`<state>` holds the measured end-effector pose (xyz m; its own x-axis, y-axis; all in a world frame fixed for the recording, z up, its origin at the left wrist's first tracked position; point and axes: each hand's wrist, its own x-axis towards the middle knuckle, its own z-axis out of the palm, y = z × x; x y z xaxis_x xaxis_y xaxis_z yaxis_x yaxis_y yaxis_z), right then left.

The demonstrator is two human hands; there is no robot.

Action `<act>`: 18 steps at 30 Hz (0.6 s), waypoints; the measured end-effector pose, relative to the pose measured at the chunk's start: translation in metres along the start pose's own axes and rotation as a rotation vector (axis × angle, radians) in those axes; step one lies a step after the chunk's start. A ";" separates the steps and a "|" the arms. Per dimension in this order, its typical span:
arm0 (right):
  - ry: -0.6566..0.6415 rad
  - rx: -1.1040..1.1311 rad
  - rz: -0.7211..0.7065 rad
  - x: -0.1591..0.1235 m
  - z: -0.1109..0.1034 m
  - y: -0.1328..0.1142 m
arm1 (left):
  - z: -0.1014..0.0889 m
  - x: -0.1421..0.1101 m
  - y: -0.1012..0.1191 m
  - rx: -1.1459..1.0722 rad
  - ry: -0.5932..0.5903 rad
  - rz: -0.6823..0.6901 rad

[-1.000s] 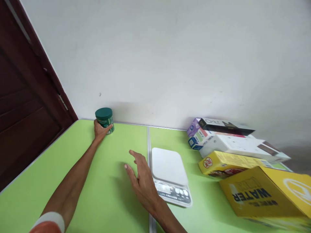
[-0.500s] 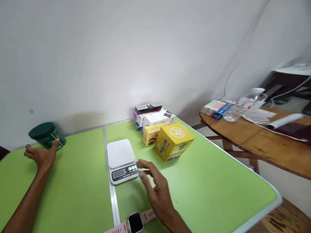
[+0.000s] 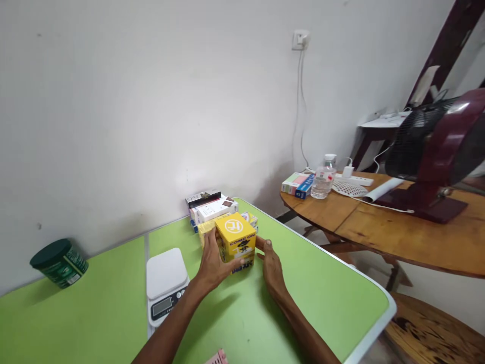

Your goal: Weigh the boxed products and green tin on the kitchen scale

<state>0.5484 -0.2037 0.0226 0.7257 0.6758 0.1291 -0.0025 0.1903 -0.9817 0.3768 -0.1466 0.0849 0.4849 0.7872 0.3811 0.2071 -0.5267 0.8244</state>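
Between my two hands stands a yellow cardboard box (image 3: pixel 235 232) with a white round logo on top and "COME ON" on its front. My left hand (image 3: pixel 215 260) holds its left side, the thumb across the front face and the fingers around the far left. At the right side, my right hand (image 3: pixel 271 260) has its fingertips against the box, its thumb raised near the edge. A white kitchen scale (image 3: pixel 166 273) lies left of the box, partly covered by my left forearm. A green lidded tub (image 3: pixel 60 263) stands at the far left, apart from both hands.
Behind the yellow box are more small cartons (image 3: pixel 212 207) near the wall. A pink watch strap end (image 3: pixel 217 358) shows at the bottom edge. On the wooden table (image 3: pixel 364 235) at right are a water bottle (image 3: pixel 324 177), a power strip (image 3: pixel 354 180) and a fan (image 3: pixel 439 151).
My left hand has left the green tub and moved right to the yellow box. My right hand has moved from beside the scale to the box. The box now shows a different face; the view shifted right.
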 end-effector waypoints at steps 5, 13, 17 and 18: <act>-0.207 -0.021 -0.046 -0.017 -0.005 0.001 | 0.006 0.024 -0.001 0.032 0.016 -0.080; -0.256 -0.240 -0.169 -0.034 -0.013 -0.016 | 0.006 0.034 0.004 -0.016 -0.014 -0.108; -0.268 -0.362 -0.194 -0.056 -0.024 -0.014 | 0.003 0.011 0.011 -0.033 -0.007 -0.019; -0.269 -0.394 -0.222 -0.061 -0.025 -0.016 | -0.001 0.004 0.015 -0.052 -0.014 0.012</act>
<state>0.5216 -0.2661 0.0272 0.4769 0.8185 0.3204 0.4276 0.1024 -0.8981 0.3808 -0.1511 0.0998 0.4992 0.7759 0.3857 0.1569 -0.5187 0.8405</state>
